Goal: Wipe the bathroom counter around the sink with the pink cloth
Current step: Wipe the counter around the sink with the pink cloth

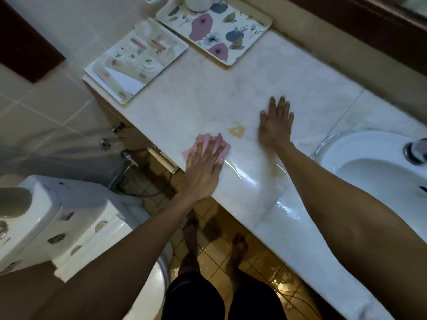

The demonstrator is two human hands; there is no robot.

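Observation:
The pink cloth point(220, 145) lies flat on the white marble counter point(208, 98) near its front edge. My left hand point(204, 168) presses down on the cloth with fingers spread over it. My right hand point(275, 124) rests flat on the counter, palm down, fingers apart, holding nothing. A yellow stain point(236, 130) sits on the counter between the two hands. A wet, shiny patch shows on the counter just behind the cloth. The white sink point(360, 167) is at the right, past my right forearm.
A floral tray point(221, 35) stands at the back of the counter, and a white tray of small toiletries point(136, 63) sits at the far left end. A chrome tap point(416, 151) is at the sink's right. A white toilet tank point(57, 218) stands left below the counter.

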